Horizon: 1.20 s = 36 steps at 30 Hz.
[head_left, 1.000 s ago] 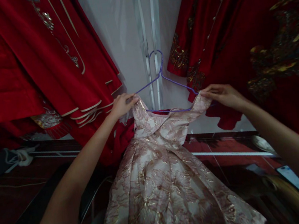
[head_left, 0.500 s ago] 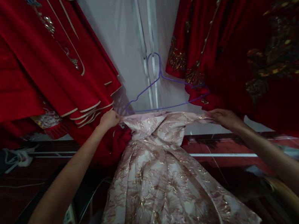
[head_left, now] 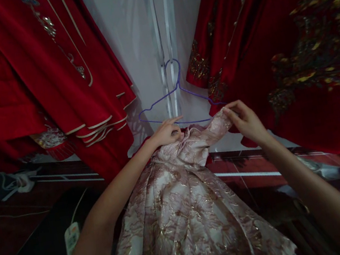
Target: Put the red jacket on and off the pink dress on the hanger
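A pale pink and gold brocade dress (head_left: 185, 203) hangs down in front of me, its skirt spreading toward the bottom. My right hand (head_left: 247, 121) pinches the end of its right shoulder piece and lifts it beside the hanger's right corner. At the neckline, my left hand (head_left: 168, 132) is curled with thumb and finger closed on the fabric edge, while its index finger points out to the right. Just above the dress hangs a purple wire hanger (head_left: 159, 100), hooked on a white metal rod (head_left: 173, 72). The left hand covers part of the dress's left shoulder.
Red embroidered garments (head_left: 95, 92) hang on the left, and more red garments with gold sequins (head_left: 314, 55) on the right. A white power strip (head_left: 72, 239) lies low at left with a cord. A white rail (head_left: 249, 173) runs near the dark red floor.
My left hand has moved right, from the dress's left shoulder end to its neckline. My right hand has risen slightly, bringing the right shoulder piece up to the hanger's corner.
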### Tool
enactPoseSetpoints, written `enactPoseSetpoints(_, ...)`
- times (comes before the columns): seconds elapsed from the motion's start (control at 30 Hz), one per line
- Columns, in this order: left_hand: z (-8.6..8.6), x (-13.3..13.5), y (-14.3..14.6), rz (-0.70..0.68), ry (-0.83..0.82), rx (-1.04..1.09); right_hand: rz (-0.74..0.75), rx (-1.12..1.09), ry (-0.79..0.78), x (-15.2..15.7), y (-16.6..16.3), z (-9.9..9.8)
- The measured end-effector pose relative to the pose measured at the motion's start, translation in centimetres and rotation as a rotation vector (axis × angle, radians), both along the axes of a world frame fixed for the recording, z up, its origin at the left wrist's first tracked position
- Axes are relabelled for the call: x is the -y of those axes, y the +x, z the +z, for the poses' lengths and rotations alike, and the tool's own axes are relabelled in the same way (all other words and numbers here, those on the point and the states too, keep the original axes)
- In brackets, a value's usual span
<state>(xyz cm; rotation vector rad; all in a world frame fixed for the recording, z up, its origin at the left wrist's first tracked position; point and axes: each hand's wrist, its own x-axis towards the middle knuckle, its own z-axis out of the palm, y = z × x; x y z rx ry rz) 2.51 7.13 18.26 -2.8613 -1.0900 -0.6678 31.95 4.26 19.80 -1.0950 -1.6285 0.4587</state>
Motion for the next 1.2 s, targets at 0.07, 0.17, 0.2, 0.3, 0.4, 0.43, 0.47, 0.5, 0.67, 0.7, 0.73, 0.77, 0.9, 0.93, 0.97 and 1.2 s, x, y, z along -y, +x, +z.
enactPoseSetpoints(0.07,-1.1,0.3,0.3,0.017,-0.007,-0.003,-0.094,-0.073,0.005,-1.2,1.4,-0.8)
enactPoseSetpoints(0.17,-1.6,1.6,0.1,0.038,0.013,0.016,-0.223,-0.189,-0.020,-2.8,3.8,-3.2)
enactPoseSetpoints(0.2,-1.5,2.2,-0.1,0.039,0.014,0.018,-0.241,-0.216,-0.033,-3.2,4.4,-4.1)
enactPoseSetpoints(0.3,-0.6,3.7,-0.7,0.041,0.010,0.010,-0.277,-0.251,-0.060,-3.5,5.4,-5.9)
enactPoseSetpoints(0.4,0.1,4.8,-1.0,0.054,0.011,0.001,-0.313,-0.224,-0.101,-3.1,5.5,-6.3)
enactPoseSetpoints(0.43,0.2,5.0,-1.0,0.061,0.012,0.001,-0.333,-0.204,-0.116,-3.0,5.5,-6.2)
enactPoseSetpoints(0.47,0.3,5.2,-1.0,0.066,0.011,0.002,-0.353,-0.181,-0.129,-2.8,5.5,-6.2)
enactPoseSetpoints(0.5,0.4,5.3,-0.9,0.069,0.011,0.004,-0.370,-0.161,-0.140,-2.7,5.5,-6.1)
enactPoseSetpoints(0.67,0.4,5.5,-0.8,0.074,0.020,0.020,-0.370,-0.160,-0.176,-2.4,5.8,-6.3)
enactPoseSetpoints(0.7,0.3,5.5,-0.7,0.075,0.020,0.022,-0.357,-0.166,-0.163,-2.4,5.9,-6.4)
enactPoseSetpoints(0.73,0.3,5.5,-0.8,0.075,0.018,0.022,-0.344,-0.173,-0.146,-2.3,5.9,-6.4)
enactPoseSetpoints(0.77,0.3,5.5,-0.8,0.074,0.014,0.021,-0.336,-0.184,-0.128,-2.3,5.8,-6.4)
enactPoseSetpoints(0.9,0.4,5.4,-0.8,0.068,-0.005,0.021,-0.329,-0.224,-0.058,-1.8,5.1,-6.0)
enactPoseSetpoints(0.93,0.4,5.4,-0.8,0.067,-0.007,0.019,-0.323,-0.227,-0.035,-1.8,4.9,-5.9)
enactPoseSetpoints(0.97,0.4,5.3,-0.8,0.066,-0.006,0.018,-0.322,-0.229,-0.012,-1.7,4.8,-5.7)
enactPoseSetpoints(1.2,0.4,5.4,-0.8,0.083,0.015,0.011,-0.369,-0.201,-0.112,-1.1,5.0,-6.0)
